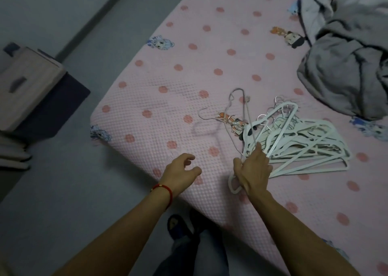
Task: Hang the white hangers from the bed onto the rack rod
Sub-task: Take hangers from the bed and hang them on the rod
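Note:
A pile of several white hangers (304,147) lies on the pink dotted bed (168,99), their metal hooks pointing up and left. My right hand (253,167) grips the near ends of some of these hangers, and one white hanger (279,124) is tilted up from the pile. A thin wire hanger (235,112) lies just left of the pile. My left hand (180,173) hovers over the bed's near edge with fingers loosely curled and holds nothing. The rack rod is out of view.
A crumpled grey blanket (346,61) covers the bed's far right. A pale storage box (27,86) on a dark base stands on the grey floor (63,191) to the left. My feet in dark slippers (180,227) stand by the bed edge.

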`<state>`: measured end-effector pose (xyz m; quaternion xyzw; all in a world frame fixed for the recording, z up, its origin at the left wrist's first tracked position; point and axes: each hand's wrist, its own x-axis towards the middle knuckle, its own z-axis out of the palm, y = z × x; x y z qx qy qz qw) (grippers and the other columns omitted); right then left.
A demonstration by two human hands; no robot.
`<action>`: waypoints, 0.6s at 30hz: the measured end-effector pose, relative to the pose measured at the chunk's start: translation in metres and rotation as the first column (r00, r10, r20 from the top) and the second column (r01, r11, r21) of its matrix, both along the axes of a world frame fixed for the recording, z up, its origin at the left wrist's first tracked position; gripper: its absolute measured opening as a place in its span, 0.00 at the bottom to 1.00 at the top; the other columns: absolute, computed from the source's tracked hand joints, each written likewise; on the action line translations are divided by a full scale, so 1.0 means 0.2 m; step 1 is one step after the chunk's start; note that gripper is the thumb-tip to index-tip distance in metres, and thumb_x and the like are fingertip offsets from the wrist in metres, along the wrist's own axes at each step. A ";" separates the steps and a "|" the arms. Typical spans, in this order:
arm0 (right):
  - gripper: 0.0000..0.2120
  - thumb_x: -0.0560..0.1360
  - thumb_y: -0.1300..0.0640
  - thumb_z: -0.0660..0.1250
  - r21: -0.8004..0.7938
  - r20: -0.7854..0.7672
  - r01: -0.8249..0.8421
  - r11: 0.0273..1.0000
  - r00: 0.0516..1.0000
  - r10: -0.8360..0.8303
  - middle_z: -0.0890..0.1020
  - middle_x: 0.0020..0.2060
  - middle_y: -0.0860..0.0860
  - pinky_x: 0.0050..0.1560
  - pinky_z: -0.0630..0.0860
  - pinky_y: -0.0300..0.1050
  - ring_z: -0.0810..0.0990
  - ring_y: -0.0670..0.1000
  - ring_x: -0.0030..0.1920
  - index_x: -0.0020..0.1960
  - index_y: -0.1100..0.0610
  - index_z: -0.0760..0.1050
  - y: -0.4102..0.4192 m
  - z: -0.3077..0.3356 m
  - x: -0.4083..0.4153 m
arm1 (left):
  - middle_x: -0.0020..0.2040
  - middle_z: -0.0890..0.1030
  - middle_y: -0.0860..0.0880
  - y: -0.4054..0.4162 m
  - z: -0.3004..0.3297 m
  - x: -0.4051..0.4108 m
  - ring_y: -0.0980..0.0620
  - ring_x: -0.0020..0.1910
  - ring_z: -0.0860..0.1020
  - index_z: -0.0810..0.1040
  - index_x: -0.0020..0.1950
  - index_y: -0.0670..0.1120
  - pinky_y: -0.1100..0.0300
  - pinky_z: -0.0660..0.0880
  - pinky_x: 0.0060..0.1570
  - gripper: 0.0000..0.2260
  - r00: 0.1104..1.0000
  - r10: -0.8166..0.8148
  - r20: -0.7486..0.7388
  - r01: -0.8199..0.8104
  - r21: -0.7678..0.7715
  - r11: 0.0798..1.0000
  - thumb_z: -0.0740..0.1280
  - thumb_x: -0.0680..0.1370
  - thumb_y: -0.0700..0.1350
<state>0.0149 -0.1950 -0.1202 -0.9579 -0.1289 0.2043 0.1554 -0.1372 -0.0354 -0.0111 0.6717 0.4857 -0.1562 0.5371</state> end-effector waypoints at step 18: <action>0.19 0.80 0.39 0.48 0.636 -0.356 -0.671 0.380 0.182 0.917 0.84 0.47 0.50 0.55 0.79 0.52 0.83 0.47 0.44 0.65 0.40 0.70 0.85 0.97 -1.08 | 0.45 0.86 0.44 0.22 0.63 -1.10 0.50 0.41 0.83 0.84 0.53 0.42 0.58 0.78 0.43 0.18 0.344 0.922 0.179 -0.807 -0.446 0.387 0.72 0.75 0.57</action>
